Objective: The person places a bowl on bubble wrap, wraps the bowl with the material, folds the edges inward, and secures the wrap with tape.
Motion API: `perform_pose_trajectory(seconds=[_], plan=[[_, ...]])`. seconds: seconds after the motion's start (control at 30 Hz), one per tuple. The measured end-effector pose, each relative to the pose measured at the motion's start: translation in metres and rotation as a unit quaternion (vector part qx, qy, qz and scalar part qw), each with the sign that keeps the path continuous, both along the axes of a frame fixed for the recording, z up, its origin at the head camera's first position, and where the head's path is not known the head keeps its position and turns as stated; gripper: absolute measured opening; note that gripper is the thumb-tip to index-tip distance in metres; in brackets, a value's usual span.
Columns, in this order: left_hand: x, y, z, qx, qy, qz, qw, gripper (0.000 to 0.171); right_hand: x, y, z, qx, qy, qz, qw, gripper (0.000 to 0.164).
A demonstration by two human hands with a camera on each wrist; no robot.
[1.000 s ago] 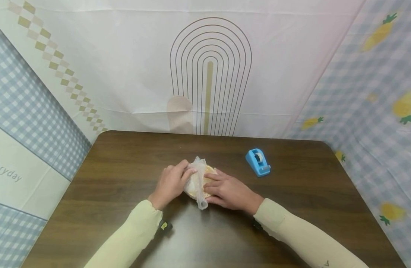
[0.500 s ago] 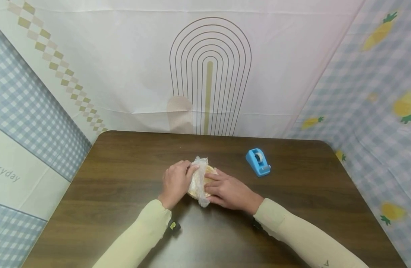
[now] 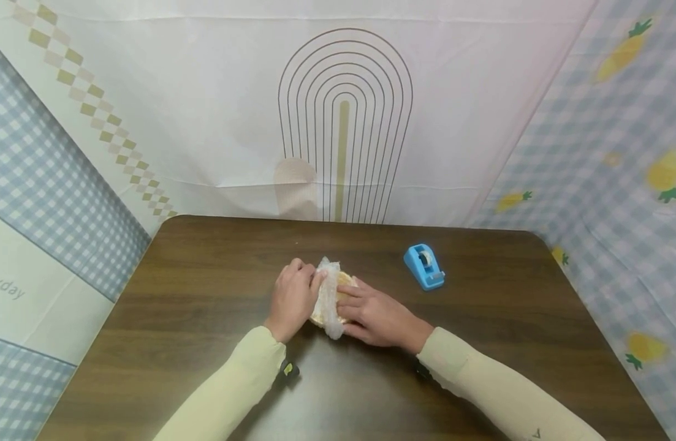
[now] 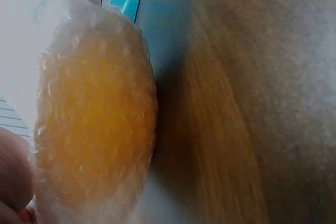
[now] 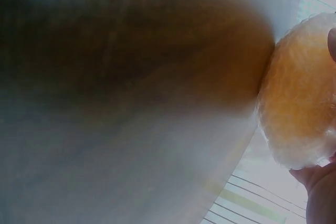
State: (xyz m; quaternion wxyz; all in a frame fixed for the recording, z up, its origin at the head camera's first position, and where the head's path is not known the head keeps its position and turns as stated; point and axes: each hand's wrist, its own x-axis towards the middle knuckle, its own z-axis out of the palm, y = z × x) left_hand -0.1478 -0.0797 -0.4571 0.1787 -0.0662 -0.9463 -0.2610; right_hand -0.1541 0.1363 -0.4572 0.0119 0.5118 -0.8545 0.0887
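Observation:
Near the middle of the table lies a round yellow item (image 3: 346, 282) wrapped in bubble wrap (image 3: 329, 303), its exact kind hidden by the wrap. On its left side, my left hand (image 3: 293, 297) holds the wrap's edge, fingers bent and thumb on top. Against the right side, my right hand (image 3: 376, 315) grips the bundle, with fingers laid over the top and thumb at the near edge. Up close in the left wrist view, the wrapped item (image 4: 97, 119) shows yellow-orange through the bubbles. The right wrist view shows the bundle (image 5: 299, 87) between thumb and fingers.
A blue tape dispenser (image 3: 424, 267) stands on the brown wooden table (image 3: 205, 263), beyond and right of the right hand. Patterned cloths (image 3: 222, 122) hang behind the table and along both sides.
My left hand has moved right and turned, carrying the wrap's loose side in closer over the yellow item. The right hand has stayed almost where it was.

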Motion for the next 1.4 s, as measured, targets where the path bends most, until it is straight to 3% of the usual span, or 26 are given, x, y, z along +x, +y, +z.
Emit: perform_pose_trajectory(seconds=[0.33, 0.53, 0.63, 0.7, 0.83, 0.97, 1.13, 1.27, 1.4], plan=[[0.0, 0.003, -0.001, -0.007, 0.003, 0.017, 0.9998, 0.027, -0.001, 0.006, 0.002, -0.065, -0.084, -0.004, 0.994, 0.042], [0.0, 0.005, -0.001, -0.005, 0.02, 0.02, 0.9996, 0.026, 0.001, 0.007, 0.005, -0.116, -0.177, -0.045, 0.976, 0.038], [0.0, 0.005, -0.002, -0.007, 0.029, 0.023, 0.9993, 0.025, 0.006, 0.003, 0.008, -0.133, -0.202, -0.067, 0.968, 0.035], [0.0, 0.006, -0.003, -0.008, 0.036, 0.026, 0.999, 0.025, 0.009, -0.003, 0.01, -0.139, -0.191, -0.076, 0.969, 0.037], [0.0, 0.008, -0.005, -0.008, 0.048, 0.032, 0.9983, 0.024, 0.016, -0.012, 0.01, -0.124, -0.112, -0.092, 0.982, 0.043], [0.0, 0.009, -0.006, -0.005, 0.054, 0.034, 0.9979, 0.024, 0.018, -0.017, 0.007, -0.122, -0.069, -0.103, 0.985, 0.034], [0.0, 0.01, -0.006, -0.005, 0.056, 0.035, 0.9978, 0.024, 0.018, -0.018, 0.005, -0.142, -0.096, -0.108, 0.979, 0.022], [-0.001, 0.01, -0.007, -0.008, 0.064, 0.034, 0.9974, 0.024, 0.018, -0.018, 0.003, -0.159, -0.142, -0.134, 0.968, 0.018], [-0.002, 0.01, -0.008, -0.008, 0.073, 0.033, 0.9968, 0.023, 0.019, -0.016, 0.002, -0.182, -0.16, -0.151, 0.958, 0.006]])
